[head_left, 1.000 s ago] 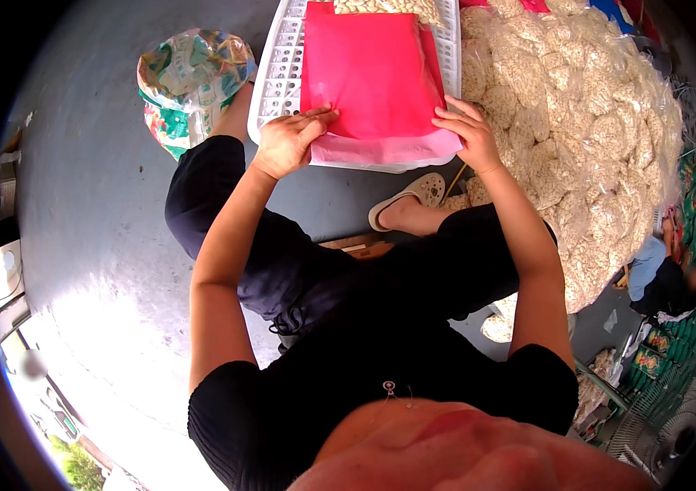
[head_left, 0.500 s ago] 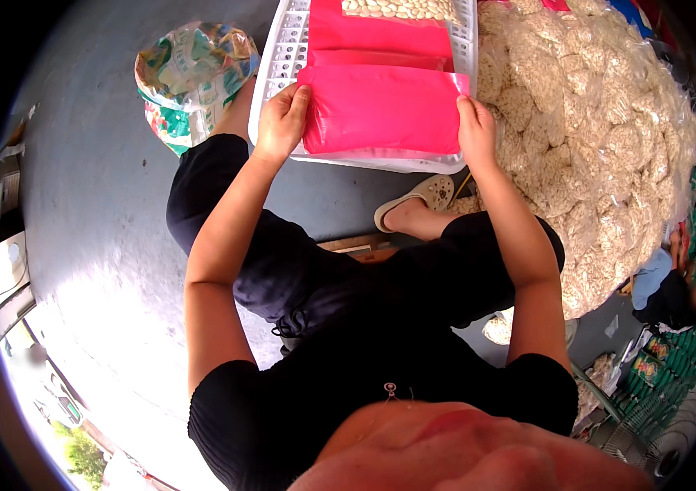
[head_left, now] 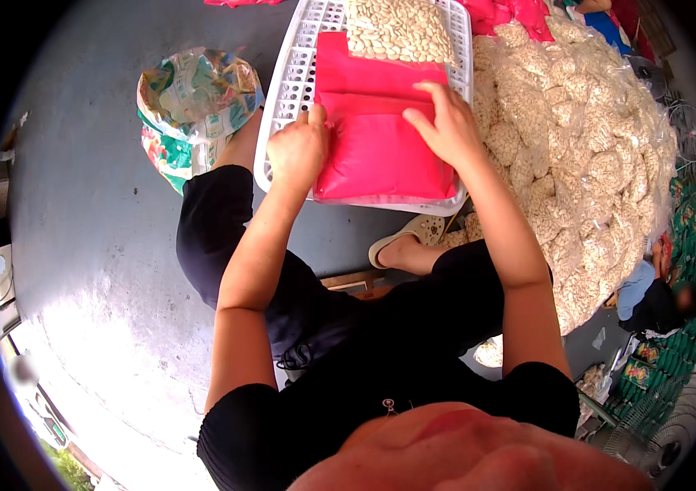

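Observation:
A glossy pink bag (head_left: 385, 164) lies flat over other pink bags on an upturned-looking white perforated plastic basket (head_left: 276, 131) in front of me. My left hand (head_left: 297, 151) is closed at the bag's left edge, its thumb pressed near the upper left corner. Above the bag's right half, my right hand (head_left: 448, 127) has thumb and forefinger spread; whether its fingertips touch the plastic I cannot tell. Farther off on the pink stack rests a see-through packet of pale flat beans (head_left: 401, 31).
Right of the basket spreads a big heap of clear bags of pale goods (head_left: 569, 164), with pink bags (head_left: 515, 16) at its far end. A colourful plastic sack (head_left: 196, 106) stands at left. Farther right are a person (head_left: 663, 303), green packages (head_left: 695, 245) and a fan (head_left: 667, 442).
The pink bag, held up by both side edges before, now lies lower on the stack. My right hand has let go of its edge and moved inward; the view has shifted.

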Demonstrator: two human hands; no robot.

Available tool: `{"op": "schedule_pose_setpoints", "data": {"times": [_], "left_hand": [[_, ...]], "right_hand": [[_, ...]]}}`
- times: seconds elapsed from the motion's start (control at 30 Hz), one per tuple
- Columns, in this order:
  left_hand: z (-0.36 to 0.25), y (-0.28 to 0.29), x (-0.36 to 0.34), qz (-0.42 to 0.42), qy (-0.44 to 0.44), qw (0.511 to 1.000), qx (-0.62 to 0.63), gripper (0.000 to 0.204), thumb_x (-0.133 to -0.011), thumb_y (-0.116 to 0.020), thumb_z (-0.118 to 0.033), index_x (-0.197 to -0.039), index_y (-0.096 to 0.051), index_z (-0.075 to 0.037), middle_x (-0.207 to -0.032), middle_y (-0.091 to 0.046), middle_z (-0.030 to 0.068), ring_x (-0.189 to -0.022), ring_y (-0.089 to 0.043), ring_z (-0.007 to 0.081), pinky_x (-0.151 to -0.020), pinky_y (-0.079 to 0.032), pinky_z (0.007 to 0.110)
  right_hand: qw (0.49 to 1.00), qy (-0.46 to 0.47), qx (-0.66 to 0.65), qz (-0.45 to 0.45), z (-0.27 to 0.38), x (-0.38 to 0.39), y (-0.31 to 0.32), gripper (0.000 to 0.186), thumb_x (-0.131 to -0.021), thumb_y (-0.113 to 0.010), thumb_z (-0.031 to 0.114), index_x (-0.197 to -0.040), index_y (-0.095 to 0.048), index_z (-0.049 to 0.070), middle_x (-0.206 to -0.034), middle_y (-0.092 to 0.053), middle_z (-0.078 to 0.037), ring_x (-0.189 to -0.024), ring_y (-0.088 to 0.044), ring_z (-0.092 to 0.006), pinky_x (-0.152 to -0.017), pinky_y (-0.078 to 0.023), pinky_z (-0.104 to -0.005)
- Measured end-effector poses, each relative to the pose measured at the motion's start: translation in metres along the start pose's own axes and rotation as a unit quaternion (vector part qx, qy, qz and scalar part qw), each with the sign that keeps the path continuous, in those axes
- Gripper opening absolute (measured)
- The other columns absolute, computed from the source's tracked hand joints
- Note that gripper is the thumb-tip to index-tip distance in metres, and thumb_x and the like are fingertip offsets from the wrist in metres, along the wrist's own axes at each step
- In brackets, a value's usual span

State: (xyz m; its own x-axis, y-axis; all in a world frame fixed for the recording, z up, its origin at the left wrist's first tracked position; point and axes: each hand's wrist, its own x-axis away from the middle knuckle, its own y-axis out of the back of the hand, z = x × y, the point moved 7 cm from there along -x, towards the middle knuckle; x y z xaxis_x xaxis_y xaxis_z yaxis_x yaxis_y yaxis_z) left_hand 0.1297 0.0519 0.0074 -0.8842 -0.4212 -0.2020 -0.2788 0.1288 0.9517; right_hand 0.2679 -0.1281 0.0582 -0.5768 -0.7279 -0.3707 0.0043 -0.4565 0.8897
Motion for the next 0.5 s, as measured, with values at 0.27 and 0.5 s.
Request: {"op": "schedule_pose_setpoints", "data": {"times": [0.27,0.5], "left_hand": [[0.008,-0.041,0.008,0.077,0.006,0.997,0.022,0.014,-0.089,-0.045,-0.016,-0.098,-0.047,-0.006,-0.075,-0.068,0.0138,-0.06,-0.068,0.0318,-0.051,-0.053,0.044],[0.005,-0.045,0.003,0.113,0.037,0.991,0.061,0.024,-0.095,-0.05,-0.031,-0.101,-0.047,-0.008,-0.079,-0.069,0.0143,-0.068,-0.069,0.0338,-0.058,-0.053,0.048]], "right_hand": [[0.948,0.061,0.013,0.313,0.039,-0.058,-0.058,0.054,-0.087,-0.056,0.059,-0.086,-0.069,0.007,-0.079,-0.069,-0.017,-0.076,-0.068,-0.0349,-0.072,-0.054,-0.0486],[0.927,0.198,0.219,-0.23,0.049,-0.249,0.174,0.026,-0.091,-0.059,0.032,-0.101,-0.064,0.009,-0.082,-0.069,-0.012,-0.077,-0.068,-0.0269,-0.07,-0.053,-0.0384]]}}
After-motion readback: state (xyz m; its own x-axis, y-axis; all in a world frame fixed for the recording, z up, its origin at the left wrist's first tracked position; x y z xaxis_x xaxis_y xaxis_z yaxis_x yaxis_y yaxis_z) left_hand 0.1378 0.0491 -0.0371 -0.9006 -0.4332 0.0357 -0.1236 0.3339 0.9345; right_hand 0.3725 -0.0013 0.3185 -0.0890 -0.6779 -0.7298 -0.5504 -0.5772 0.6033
